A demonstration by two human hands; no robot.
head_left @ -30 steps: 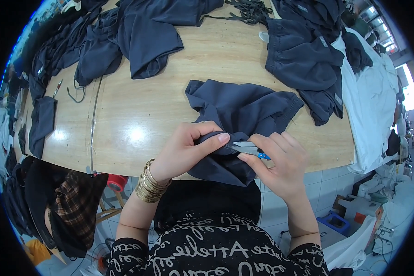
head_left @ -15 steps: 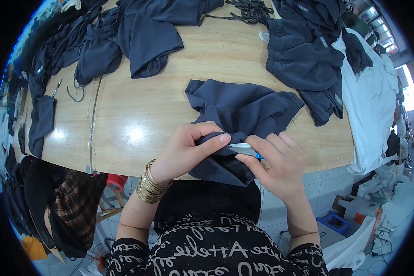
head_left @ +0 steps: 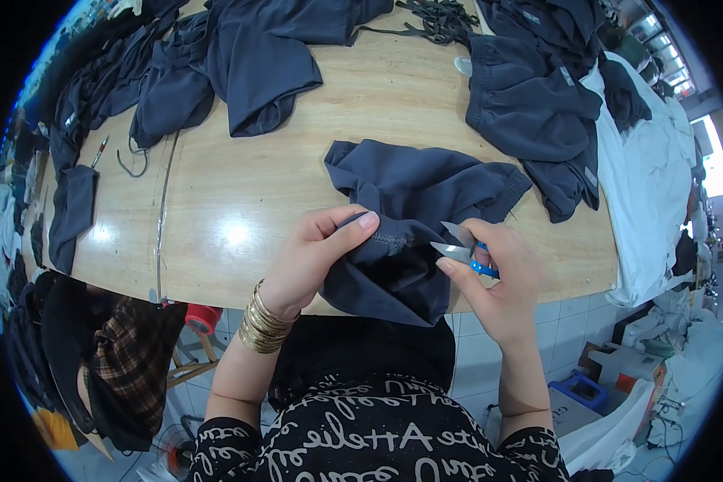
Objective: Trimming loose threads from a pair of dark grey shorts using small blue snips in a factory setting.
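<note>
Navy fabric of a garment [head_left: 426, 181] lies bunched on the table and hangs over its near edge. Between thumb and fingers, my left hand [head_left: 329, 249] pinches the garment's edge beside a stitched seam. Thread snips [head_left: 458, 251] with steel blades and blue parts at the grip are in my right hand [head_left: 502, 269]. The blades are spread apart, just right of the seam, close to the cloth. The opening of the garment gapes dark below the seam. Several gold bangles [head_left: 263, 325] circle my left wrist.
More navy garments [head_left: 257, 72] are heaped at the far left, with shorts [head_left: 530, 100] piled at the far right. Dark cords [head_left: 438, 20] lie tangled at the back. White cloth [head_left: 647, 177] drapes over the right edge. A pen [head_left: 100, 151] lies left on the wooden table [head_left: 241, 185].
My right hand has drawn back slightly to the right, and the snips' blades now show spread. My left hand has shifted a little left, baring the stitched seam.
</note>
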